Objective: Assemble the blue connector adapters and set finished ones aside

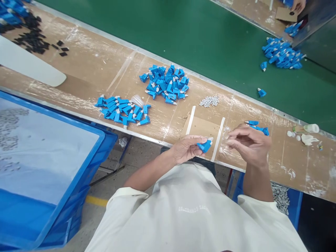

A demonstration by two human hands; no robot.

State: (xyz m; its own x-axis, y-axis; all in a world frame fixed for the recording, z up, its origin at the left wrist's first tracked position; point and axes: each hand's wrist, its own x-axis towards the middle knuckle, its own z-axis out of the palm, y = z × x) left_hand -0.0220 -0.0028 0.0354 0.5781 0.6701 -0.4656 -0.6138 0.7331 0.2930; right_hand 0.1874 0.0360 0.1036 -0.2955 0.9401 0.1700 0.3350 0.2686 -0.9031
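My left hand [183,149] is closed around a small blue plastic part [205,145] with a whitish tip, held over the front edge of the bench. To its right, my right hand [250,144] is raised in a pinch. A thin, pale stick [222,132] juts from those fingertips toward the blue part, apart from it; its far end is too fine to make out. Beneath the hands lies a cardboard patch [203,125] between two white strips. Behind my right hand are a few blue parts [258,128]. Small grey-white pieces [209,101] form a pile beyond the cardboard.
Blue parts are heaped mid-bench [165,84] and front left [123,110]. Black pieces [33,38] and a white curved panel [28,63] are farther left. A small clear bottle [309,128] lies right. A green belt [183,31] runs behind; another person's hand [298,5] shows beyond.
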